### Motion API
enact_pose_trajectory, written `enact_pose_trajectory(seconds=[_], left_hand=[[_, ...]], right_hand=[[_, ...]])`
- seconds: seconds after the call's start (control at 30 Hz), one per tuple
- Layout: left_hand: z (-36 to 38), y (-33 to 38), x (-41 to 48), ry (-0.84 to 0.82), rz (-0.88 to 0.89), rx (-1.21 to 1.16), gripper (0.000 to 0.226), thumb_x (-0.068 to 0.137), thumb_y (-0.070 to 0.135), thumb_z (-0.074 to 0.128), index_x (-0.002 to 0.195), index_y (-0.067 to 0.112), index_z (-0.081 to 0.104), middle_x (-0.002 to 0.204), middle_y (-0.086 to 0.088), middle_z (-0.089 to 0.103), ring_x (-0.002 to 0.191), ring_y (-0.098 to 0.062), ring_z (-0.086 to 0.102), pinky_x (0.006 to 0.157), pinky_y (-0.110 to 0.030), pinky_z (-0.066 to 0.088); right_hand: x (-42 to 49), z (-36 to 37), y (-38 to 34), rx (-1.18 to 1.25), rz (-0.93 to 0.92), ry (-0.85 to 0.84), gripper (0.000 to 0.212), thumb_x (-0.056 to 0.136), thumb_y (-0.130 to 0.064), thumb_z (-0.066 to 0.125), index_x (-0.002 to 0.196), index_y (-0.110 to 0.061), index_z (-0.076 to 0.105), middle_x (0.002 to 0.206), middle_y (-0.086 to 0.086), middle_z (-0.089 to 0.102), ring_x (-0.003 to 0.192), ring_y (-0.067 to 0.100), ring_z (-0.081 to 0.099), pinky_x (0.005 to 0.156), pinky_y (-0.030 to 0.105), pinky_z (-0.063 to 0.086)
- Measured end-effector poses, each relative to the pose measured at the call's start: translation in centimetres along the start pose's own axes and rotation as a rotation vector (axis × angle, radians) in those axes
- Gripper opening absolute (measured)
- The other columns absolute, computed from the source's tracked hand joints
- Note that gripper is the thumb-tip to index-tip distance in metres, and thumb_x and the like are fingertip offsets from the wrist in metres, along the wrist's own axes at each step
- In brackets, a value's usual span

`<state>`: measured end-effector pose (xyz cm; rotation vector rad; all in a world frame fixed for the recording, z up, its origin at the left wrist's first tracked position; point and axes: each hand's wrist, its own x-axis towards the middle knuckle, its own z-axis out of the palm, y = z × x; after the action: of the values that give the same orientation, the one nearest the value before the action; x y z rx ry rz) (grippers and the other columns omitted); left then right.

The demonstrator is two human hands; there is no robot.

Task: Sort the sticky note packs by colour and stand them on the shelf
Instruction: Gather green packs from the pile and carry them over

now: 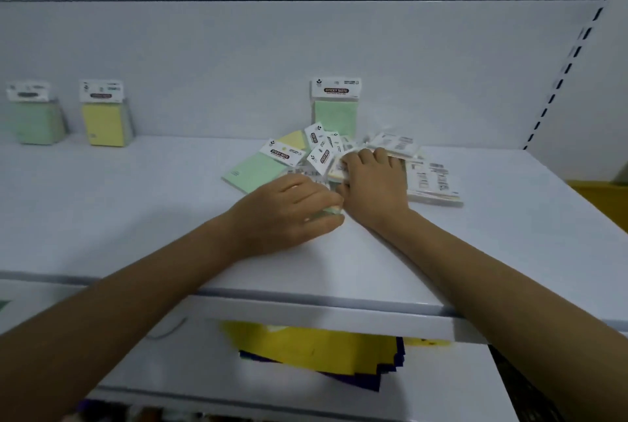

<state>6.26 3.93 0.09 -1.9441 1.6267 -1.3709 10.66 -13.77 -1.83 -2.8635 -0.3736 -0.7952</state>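
A loose heap of sticky note packs (316, 150) lies in the middle of the white shelf (136, 204). My left hand (285, 207) grips a pale green pack (328, 212) at the heap's near edge. My right hand (372, 184) lies on the heap, its fingers curled round a pack (339, 168) that lies face down. A green pack (255, 172) lies flat on the left of the heap. One green pack (335, 107) stands against the back wall behind the heap. At the far left stand a green group (34, 116) and a yellow group (103, 116).
More packs (431, 180) lie face down to the right of my right hand. A slotted upright (574, 51) runs up the right side. Below the shelf's front edge, yellow and dark sheets (323, 350) lie on a lower level.
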Motion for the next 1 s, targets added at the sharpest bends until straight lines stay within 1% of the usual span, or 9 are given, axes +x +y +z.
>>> enact_pose_trajectory(seconds=[0.1, 0.23, 0.37, 0.5, 0.57, 0.63, 0.83, 0.93, 1.0], left_hand=[[-0.4, 0.4, 0.1, 0.018, -0.042, 0.082, 0.023, 0.081, 0.009, 0.068, 0.101, 0.02, 0.063, 0.09, -0.002, 0.072, 0.072, -0.02, 0.066, 0.08, -0.035, 0.054], [-0.9, 0.7, -0.6, 0.053, -0.301, 0.173, 0.04, 0.081, 0.012, 0.069, 0.118, 0.017, 0.056, 0.077, 0.0, 0.07, 0.062, -0.022, 0.062, 0.074, -0.033, 0.053], [-1.4, 0.7, -1.5, 0.02, -0.901, 0.142, 0.019, 0.084, 0.031, 0.064, 0.099, 0.021, 0.061, 0.08, -0.002, 0.07, 0.06, -0.027, 0.061, 0.058, -0.031, 0.042], [-1.9, 0.0, -2.7, 0.203, -1.661, -0.31, 0.031, 0.079, 0.035, 0.07, 0.099, 0.019, 0.052, 0.081, 0.001, 0.066, 0.07, -0.016, 0.064, 0.062, -0.028, 0.051], [-1.9, -0.6, -3.1, 0.3, -1.854, -0.461, 0.027, 0.08, 0.022, 0.072, 0.098, 0.016, 0.052, 0.08, 0.003, 0.063, 0.071, -0.013, 0.062, 0.065, -0.024, 0.051], [-1.7, -1.0, -3.6, 0.342, -1.951, -0.614, 0.021, 0.08, 0.015, 0.071, 0.091, 0.015, 0.053, 0.08, -0.001, 0.061, 0.074, -0.021, 0.061, 0.065, -0.031, 0.052], [-2.4, -1.5, -4.0, 0.62, -2.083, -0.783, 0.022, 0.085, 0.0, 0.061, 0.086, 0.014, 0.044, 0.085, -0.005, 0.056, 0.073, -0.015, 0.061, 0.053, -0.023, 0.055], [-2.6, -1.5, -4.3, 0.682, -2.071, -0.804, 0.034, 0.082, -0.007, 0.061, 0.106, 0.011, 0.046, 0.091, -0.002, 0.059, 0.079, -0.012, 0.061, 0.064, -0.022, 0.056], [-2.5, -1.4, -4.4, 0.694, -2.055, -0.818, 0.034, 0.079, -0.011, 0.063, 0.1, 0.014, 0.053, 0.09, -0.002, 0.061, 0.085, -0.018, 0.061, 0.077, -0.033, 0.054]], right_hand=[[-0.1, -0.4, 0.2, 0.132, -0.002, -0.003, 0.039, 0.085, -0.025, 0.05, 0.122, -0.017, 0.055, 0.122, 0.006, 0.06, 0.113, 0.03, 0.048, 0.09, 0.038, 0.034], [-0.2, -1.7, -0.2, 0.832, 0.101, 0.188, 0.021, 0.089, -0.015, 0.052, 0.106, -0.015, 0.064, 0.093, 0.0, 0.069, 0.083, 0.016, 0.059, 0.069, 0.027, 0.039], [-0.3, -3.2, -1.7, 1.424, 0.26, 0.131, 0.01, 0.092, -0.008, 0.054, 0.098, -0.008, 0.063, 0.083, -0.006, 0.065, 0.076, -0.004, 0.062, 0.068, 0.015, 0.049], [0.2, -3.2, -1.9, 1.965, 0.492, -0.229, 0.021, 0.092, -0.009, 0.055, 0.112, -0.006, 0.063, 0.11, 0.012, 0.07, 0.101, 0.032, 0.067, 0.082, 0.051, 0.056], [0.1, -2.9, -1.9, 1.981, 0.459, -0.394, 0.026, 0.091, -0.008, 0.056, 0.116, -0.006, 0.062, 0.115, 0.015, 0.068, 0.104, 0.036, 0.065, 0.085, 0.059, 0.052], [-0.2, -2.6, -2.1, 1.902, 0.397, -0.477, 0.026, 0.089, -0.003, 0.056, 0.112, -0.01, 0.064, 0.108, 0.009, 0.072, 0.097, 0.03, 0.068, 0.081, 0.049, 0.055], [-0.2, -2.0, -2.5, 1.718, 0.341, -0.54, 0.03, 0.084, 0.006, 0.054, 0.098, -0.019, 0.066, 0.093, 0.002, 0.072, 0.086, 0.023, 0.068, 0.084, 0.042, 0.053], [-0.4, -1.8, -2.8, 1.72, 0.291, -0.535, 0.028, 0.088, 0.005, 0.054, 0.107, -0.014, 0.061, 0.098, 0.002, 0.071, 0.088, 0.021, 0.069, 0.079, 0.038, 0.058], [-0.8, -1.7, -3.2, 1.722, 0.215, -0.516, 0.027, 0.09, 0.007, 0.053, 0.109, -0.012, 0.058, 0.101, 0.002, 0.07, 0.086, 0.015, 0.069, 0.078, 0.032, 0.058]])
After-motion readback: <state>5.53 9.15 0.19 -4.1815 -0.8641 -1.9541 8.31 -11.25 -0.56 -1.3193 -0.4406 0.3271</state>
